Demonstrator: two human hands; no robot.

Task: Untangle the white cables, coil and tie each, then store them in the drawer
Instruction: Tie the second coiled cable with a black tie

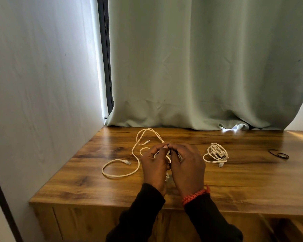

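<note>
Currently both hands, left hand (155, 165) and right hand (186, 165), pinch a black tie (168, 146) over the coiled white cable (168, 158); judged: keep loops bunched, wrap snugly.

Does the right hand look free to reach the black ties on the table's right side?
Probably not yet: the right hand is holding cable with the left hand. Nothing lies between it and the black ties.

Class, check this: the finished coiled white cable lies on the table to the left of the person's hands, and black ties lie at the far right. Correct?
Not quite. The head view shows the coiled white cable to the right of the hands, between them and the black ties. The loose cable lies to the left.
</note>
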